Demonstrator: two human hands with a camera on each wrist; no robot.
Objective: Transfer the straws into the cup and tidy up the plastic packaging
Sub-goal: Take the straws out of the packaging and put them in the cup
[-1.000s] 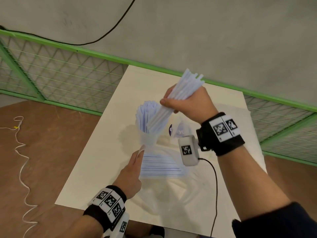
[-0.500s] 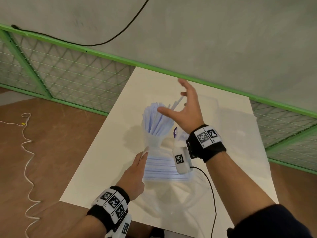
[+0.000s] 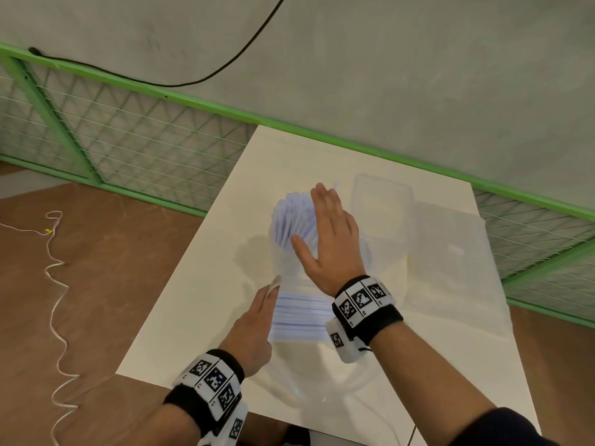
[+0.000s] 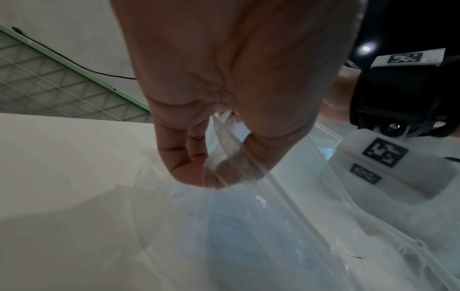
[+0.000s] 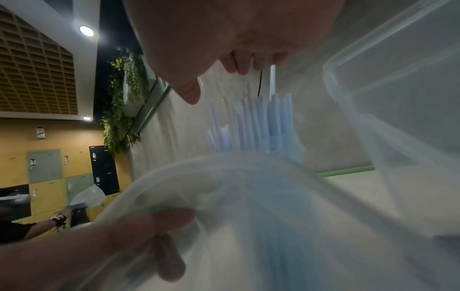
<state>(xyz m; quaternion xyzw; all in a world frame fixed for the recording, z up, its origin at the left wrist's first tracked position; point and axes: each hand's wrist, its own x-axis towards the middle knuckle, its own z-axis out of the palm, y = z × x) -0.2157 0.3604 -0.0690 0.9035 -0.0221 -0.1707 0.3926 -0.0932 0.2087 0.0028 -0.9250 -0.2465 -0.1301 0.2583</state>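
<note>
A clear cup [image 3: 283,262] stands mid-table, filled with upright pale blue-white straws [image 3: 291,217]; the straw tops [image 5: 251,122] show in the right wrist view. My right hand [image 3: 328,233] is flat with straight fingers over the straws' right side, holding nothing. More straws [image 3: 302,312] lie flat inside the clear plastic bag [image 3: 309,378] in front of the cup. My left hand [image 3: 257,320] pinches the bag's open edge [image 4: 224,141] between thumb and fingers at the bag's left side.
A clear plastic box [image 3: 383,201] sits behind and right of the cup on the white table [image 3: 199,284]. A green mesh fence [image 3: 128,140] and grey wall lie beyond. A white cord [image 3: 54,284] lies on the brown floor at left.
My right hand let go of the straw bundle into the cup, opened, and now lies flat over the straw tops. My left hand kept pinching the bag's edge.
</note>
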